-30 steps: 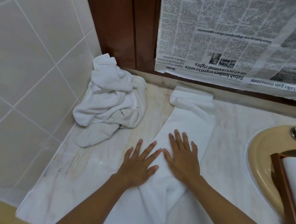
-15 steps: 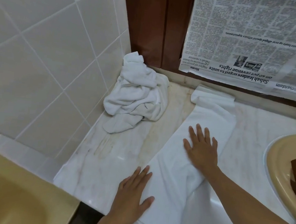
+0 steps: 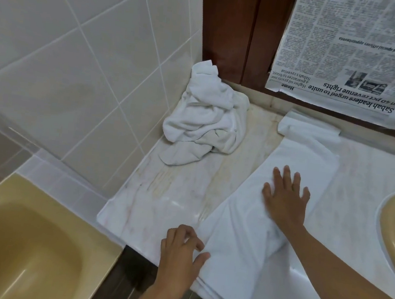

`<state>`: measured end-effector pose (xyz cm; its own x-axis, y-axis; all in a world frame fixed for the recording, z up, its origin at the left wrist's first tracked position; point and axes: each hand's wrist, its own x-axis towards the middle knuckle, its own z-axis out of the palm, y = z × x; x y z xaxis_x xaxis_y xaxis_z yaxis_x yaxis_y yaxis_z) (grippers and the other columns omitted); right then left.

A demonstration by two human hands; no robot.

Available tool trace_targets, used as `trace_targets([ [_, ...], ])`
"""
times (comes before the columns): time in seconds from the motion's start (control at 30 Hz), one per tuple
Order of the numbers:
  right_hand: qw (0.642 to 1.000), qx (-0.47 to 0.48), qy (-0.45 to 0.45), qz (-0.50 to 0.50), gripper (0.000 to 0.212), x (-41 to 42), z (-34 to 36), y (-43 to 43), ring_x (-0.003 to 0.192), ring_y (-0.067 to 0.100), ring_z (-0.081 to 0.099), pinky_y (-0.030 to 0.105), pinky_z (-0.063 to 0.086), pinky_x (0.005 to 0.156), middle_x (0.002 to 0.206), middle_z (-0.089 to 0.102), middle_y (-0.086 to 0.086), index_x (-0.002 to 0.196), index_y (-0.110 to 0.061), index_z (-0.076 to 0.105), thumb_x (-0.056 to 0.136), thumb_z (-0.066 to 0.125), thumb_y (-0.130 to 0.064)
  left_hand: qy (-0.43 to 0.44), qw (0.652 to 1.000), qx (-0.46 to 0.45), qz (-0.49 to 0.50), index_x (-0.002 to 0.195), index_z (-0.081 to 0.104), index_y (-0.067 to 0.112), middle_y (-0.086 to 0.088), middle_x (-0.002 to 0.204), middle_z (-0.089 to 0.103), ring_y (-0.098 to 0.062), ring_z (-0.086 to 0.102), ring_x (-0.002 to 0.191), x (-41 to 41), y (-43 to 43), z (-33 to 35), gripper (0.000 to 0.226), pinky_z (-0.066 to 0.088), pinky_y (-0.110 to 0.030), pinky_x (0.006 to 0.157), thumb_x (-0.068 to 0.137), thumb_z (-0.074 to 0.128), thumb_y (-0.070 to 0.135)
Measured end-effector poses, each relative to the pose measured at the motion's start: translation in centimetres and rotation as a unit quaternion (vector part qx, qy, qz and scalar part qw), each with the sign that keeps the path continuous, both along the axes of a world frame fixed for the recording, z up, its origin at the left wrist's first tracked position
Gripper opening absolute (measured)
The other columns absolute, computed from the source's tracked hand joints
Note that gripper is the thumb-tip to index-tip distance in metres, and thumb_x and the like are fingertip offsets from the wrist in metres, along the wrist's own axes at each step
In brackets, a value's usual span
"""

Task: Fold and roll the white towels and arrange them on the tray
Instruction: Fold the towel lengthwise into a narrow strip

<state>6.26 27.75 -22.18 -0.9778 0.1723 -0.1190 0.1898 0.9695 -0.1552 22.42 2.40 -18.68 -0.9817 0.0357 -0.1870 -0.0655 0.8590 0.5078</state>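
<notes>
Head view, looking down on the pale marble counter (image 3: 162,194). The long white towel folded into a narrow strip (image 3: 238,239) runs from the counter's back edge, where its far end is tucked under, to the front edge, where its near end hangs just over. A second ago both hands lay side by side, flat on the middle of the strip. Now they are apart. The right hand (image 3: 286,197) stays where it was, fingers straight and spread, palm pressing the cloth flat and holding nothing. The left hand (image 3: 180,252) has slid back to the front edge and bent its fingers at the strip's near left side, thumb touching the cloth. Whether it has hold of the cloth yet I cannot tell.

That looks like the smoothing is over and the roll or next fold is about to start from the near end. A crumpled heap of white towel (image 3: 206,123) waits in the counter's back left corner, not yet folded. The tray is out of sight.
</notes>
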Motion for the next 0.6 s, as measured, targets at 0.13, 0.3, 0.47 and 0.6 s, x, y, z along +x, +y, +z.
trace_targets([
  [0.13,1.000,0.008,0.010,0.000,0.079,0.2,-0.1,-0.1,0.151,0.025,0.006,0.053,0.012,0.116,0.165,0.009,-0.002,0.156,-0.028,0.019,0.087,-0.002,-0.058,-0.074,0.990,0.100,0.068,0.093,0.057,0.031,0.022,0.089,0.056,0.001,0.054,0.085,-0.4,-1.0,1.2,0.015,0.039,-0.008,0.072,0.091,0.063,0.045],
  [0.3,1.000,0.001,0.011,0.001,0.077,0.1,-0.1,-0.1,0.151,0.025,0.003,0.053,0.011,0.117,0.165,0.007,-0.003,0.156,-0.028,0.016,0.087,-0.001,-0.058,-0.131,0.973,0.113,0.149,0.092,0.063,0.027,0.013,0.080,0.064,0.000,0.060,0.076,-0.9,-2.7,1.4,0.010,0.044,-0.011,0.064,0.092,0.064,0.037],
  [0.47,1.000,-0.003,0.013,0.001,0.076,0.1,-0.1,-0.1,0.151,0.025,0.004,0.054,0.011,0.117,0.165,0.007,-0.003,0.156,-0.028,0.018,0.088,0.001,-0.058,-0.099,0.982,0.075,0.144,0.087,0.058,0.031,0.016,0.077,0.060,0.001,0.057,0.071,-1.2,-2.8,2.0,0.009,0.039,-0.008,0.058,0.094,0.061,0.036],
  [0.6,1.000,0.003,0.010,-0.001,0.076,0.1,-0.1,-0.1,0.151,0.025,0.003,0.053,0.012,0.117,0.165,0.007,-0.003,0.156,-0.029,0.017,0.088,0.000,-0.058,-0.084,0.989,0.006,0.121,0.094,0.057,0.033,0.018,0.086,0.055,-0.003,0.055,0.084,-1.1,-2.4,1.7,0.007,0.038,-0.010,0.065,0.093,0.059,0.039],
])
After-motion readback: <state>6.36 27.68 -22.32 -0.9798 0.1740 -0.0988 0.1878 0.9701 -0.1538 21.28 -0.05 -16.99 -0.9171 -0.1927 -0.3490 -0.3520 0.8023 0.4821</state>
